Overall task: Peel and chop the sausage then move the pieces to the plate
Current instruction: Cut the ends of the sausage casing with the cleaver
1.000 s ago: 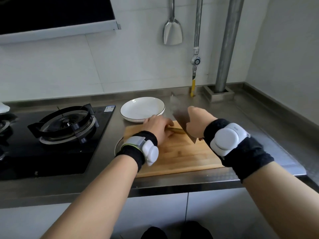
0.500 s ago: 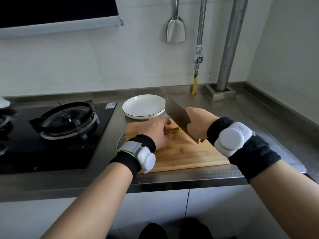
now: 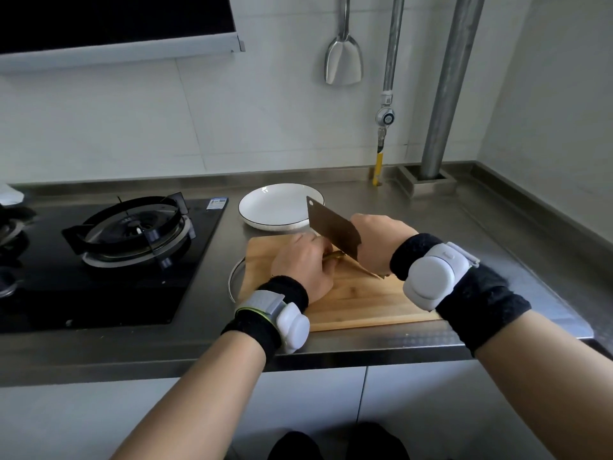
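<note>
Sausage (image 3: 335, 256) lies on the wooden cutting board (image 3: 351, 302), toward the board's far left part, and only a short brownish stretch of it shows past the fingers of the left hand (image 3: 303, 265). In the head view, the board sits on a stainless steel counter (image 3: 497, 227) near the counter's front edge, with a white plate (image 3: 265, 207) just beyond the board's far edge. A black gas hob (image 3: 109, 260) with a ringed burner fills the counter's left side. White tiled walls meet in the right rear corner, where a thick metal pipe (image 3: 447, 94) rises from a square base; a thinner pipe with a valve (image 3: 386, 116) and a hanging metal spatula (image 3: 343, 64) are on the back wall, and a range hood (image 3: 116, 44) hangs at upper left. The left hand's fingers are curled down over the sausage, holding it against the board. The right hand (image 3: 378, 244) is closed around the handle of a cleaver (image 3: 331, 227), whose blade slants down beside the left fingertips, its lower edge at the sausage's exposed end. Both wrists wear black bands with white devices.
</note>
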Tool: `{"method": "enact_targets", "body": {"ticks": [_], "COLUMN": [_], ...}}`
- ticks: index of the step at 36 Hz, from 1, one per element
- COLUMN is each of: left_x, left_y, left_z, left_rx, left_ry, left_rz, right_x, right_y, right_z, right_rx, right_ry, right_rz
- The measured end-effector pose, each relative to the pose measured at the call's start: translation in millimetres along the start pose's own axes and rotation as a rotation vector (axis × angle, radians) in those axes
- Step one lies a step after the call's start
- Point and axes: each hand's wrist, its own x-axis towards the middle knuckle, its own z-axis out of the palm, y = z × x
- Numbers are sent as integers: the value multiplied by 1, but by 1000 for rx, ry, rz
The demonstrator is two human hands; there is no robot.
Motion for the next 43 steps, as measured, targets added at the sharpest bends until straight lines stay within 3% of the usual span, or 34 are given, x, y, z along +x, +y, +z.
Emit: {"method": "enact_targets", "body": {"ticks": [10, 43], "left_x": [-2, -2], "left_y": [2, 0], "left_z": [1, 1], "left_rx": [32, -37], "left_ry": [82, 47], "left_rz": [45, 0], "right_x": [2, -3], "right_y": [3, -8], "right_z": [4, 9], "right_rx": [34, -12], "right_ry": [101, 84], "right_rz": [4, -21]}}
